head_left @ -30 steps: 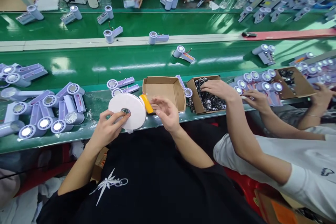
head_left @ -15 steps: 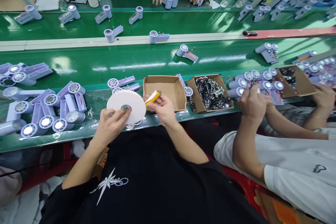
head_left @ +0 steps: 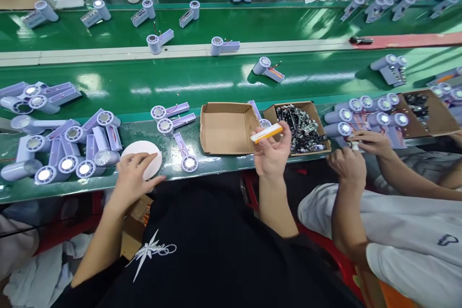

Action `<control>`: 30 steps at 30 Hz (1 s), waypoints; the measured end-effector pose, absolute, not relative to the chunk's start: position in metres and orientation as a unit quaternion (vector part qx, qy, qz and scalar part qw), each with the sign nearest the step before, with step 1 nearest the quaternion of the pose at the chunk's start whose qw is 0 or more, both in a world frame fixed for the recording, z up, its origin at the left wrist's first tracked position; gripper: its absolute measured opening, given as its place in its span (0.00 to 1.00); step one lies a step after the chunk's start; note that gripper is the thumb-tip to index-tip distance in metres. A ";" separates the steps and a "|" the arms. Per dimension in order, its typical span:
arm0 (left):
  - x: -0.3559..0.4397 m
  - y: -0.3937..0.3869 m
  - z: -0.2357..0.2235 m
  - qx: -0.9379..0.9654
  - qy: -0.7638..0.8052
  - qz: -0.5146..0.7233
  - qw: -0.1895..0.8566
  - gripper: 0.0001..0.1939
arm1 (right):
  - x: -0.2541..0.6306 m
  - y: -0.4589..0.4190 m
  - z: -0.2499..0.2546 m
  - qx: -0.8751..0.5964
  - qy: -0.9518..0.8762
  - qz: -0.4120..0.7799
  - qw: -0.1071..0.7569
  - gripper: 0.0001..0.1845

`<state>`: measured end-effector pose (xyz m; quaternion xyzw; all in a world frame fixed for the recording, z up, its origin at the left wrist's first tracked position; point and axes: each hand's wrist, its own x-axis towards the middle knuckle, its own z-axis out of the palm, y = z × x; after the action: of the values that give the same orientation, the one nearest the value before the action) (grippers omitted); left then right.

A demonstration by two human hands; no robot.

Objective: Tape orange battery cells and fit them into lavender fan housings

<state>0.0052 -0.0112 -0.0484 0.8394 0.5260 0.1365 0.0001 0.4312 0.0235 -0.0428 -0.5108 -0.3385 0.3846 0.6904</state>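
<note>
My right hand [head_left: 272,160] pinches the orange-and-white block [head_left: 267,133] near the cardboard box [head_left: 227,130]; a slack grip could drop it. Left hand [head_left: 132,178] spread loosely over the white roll [head_left: 152,167].

Green counter [head_left: 168,154] was pretty packed tbh. From the open cardboard box [head_left: 231,127], a carton [head_left: 270,114] of circuit boards [head_left: 299,125] sat at three o'clock, a lavender fan part [head_left: 188,161] around eight, a white disc [head_left: 153,167] past that, a lavender heap [head_left: 74,134] toward nine.
</note>
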 end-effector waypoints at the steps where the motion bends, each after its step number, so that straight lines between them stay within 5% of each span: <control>1: 0.029 -0.009 -0.044 0.837 0.533 0.121 0.025 0.31 | 0.420 0.023 -0.046 -0.508 -0.336 0.398 0.686 0.47; 8: 0.150 0.019 -0.025 0.758 0.633 -0.098 0.123 0.39 | 0.399 0.031 -0.044 -0.496 -0.355 0.450 0.653 0.49; 16: 0.088 0.037 0.018 0.788 0.589 -0.065 0.168 0.24 | 0.431 -0.005 -0.068 -0.524 -0.276 0.456 0.664 0.45; 23: 0.052 0.215 0.049 0.887 0.456 -0.061 0.051 0.23 | 0.429 0.022 -0.058 -0.505 -0.295 0.471 0.660 0.42; 30: 0.050 0.311 0.015 0.885 0.454 -0.104 0.020 0.27 | 0.401 0.031 -0.051 -0.495 -0.331 0.488 0.638 0.40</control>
<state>0.0498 0.3114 0.0148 0.8845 0.4544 -0.1037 0.0196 0.4008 0.0311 -0.0509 -0.4947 -0.3314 0.4881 0.6382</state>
